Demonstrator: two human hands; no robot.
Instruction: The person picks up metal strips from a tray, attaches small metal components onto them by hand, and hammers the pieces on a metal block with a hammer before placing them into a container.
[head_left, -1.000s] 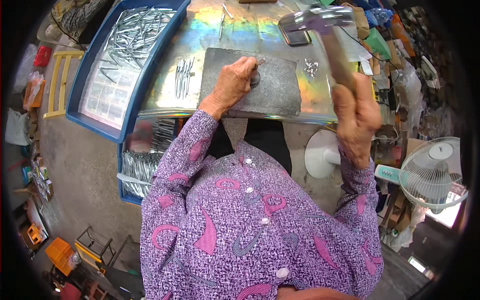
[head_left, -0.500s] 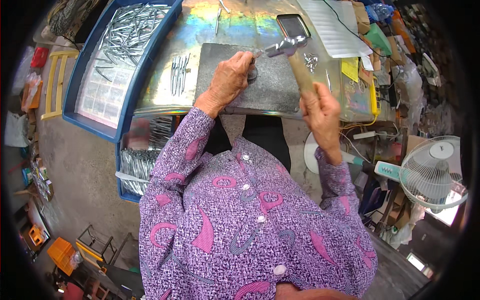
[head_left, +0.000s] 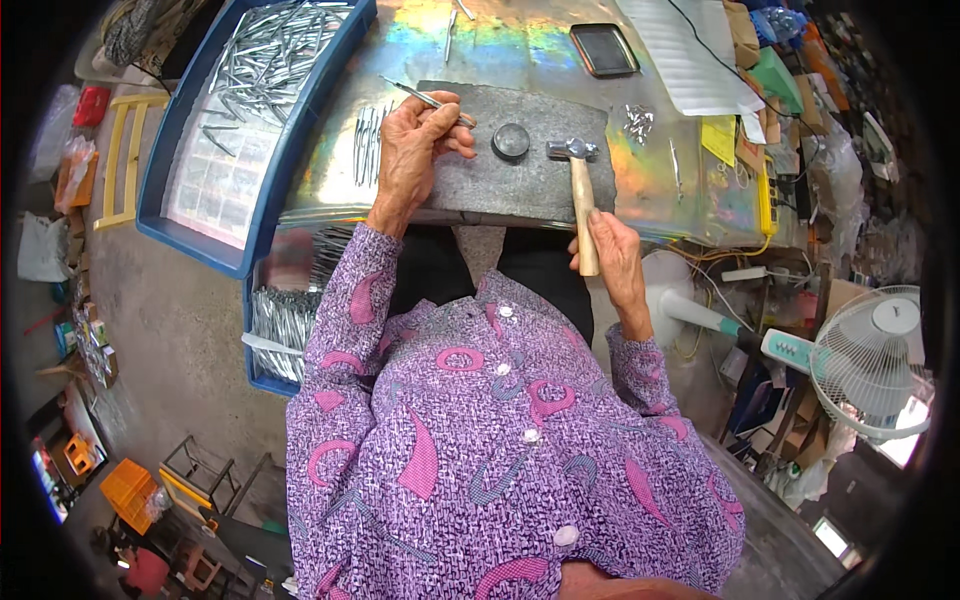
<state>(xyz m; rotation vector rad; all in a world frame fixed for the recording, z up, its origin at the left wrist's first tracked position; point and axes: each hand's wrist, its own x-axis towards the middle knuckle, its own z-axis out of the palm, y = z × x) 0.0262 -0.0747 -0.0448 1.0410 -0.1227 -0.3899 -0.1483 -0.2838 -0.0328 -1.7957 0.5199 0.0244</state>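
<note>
Slanting through the left hand (head_left: 413, 140), a slender metal rod (head_left: 405, 88) is pinched between thumb and fingers, above the left part of a dark grey slab (head_left: 470, 185); its far end points up and to the left. Just right of these fingers, a round dark block (head_left: 510, 142) sits on the slab, apart from the rod. The right hand (head_left: 612, 250) grasps a hammer (head_left: 582, 195) low on its wooden handle, fingers wrapped round it; the metal head is seen over the slab's right part, though whether it touches cannot be told. Left of the slab lies a row of rods (head_left: 367, 145); to its right, a small heap of shiny pieces (head_left: 638, 123). All are on a bench (head_left: 520, 50) with an iridescent sheen. Farther left, a blue tray (head_left: 293, 150) contains many loose metal rods (head_left: 275, 60). At the far right stands a white fan (head_left: 868, 360).
</note>
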